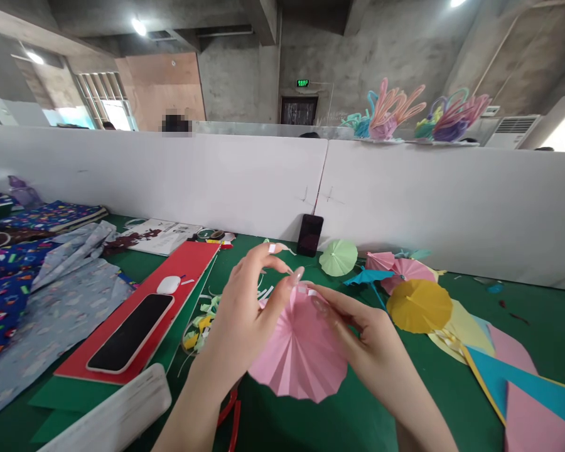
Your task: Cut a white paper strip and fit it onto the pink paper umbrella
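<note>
A pink pleated paper round hangs in front of me over the green table, its folds spreading downward. My right hand is closed on its upper right edge, thumb in front. Small white tape pieces sit at the top of the pink paper, by the right fingertips. My left hand is at the upper left of the paper, thumb and a finger drawn together in a pinch; what lies between them is too small to tell. A white piece of tape is stuck on its raised index finger.
Small paper umbrellas, green and yellow among them, lie to the right near coloured paper sheets. A phone leans on the white partition. At left are another phone, a red board and cloth.
</note>
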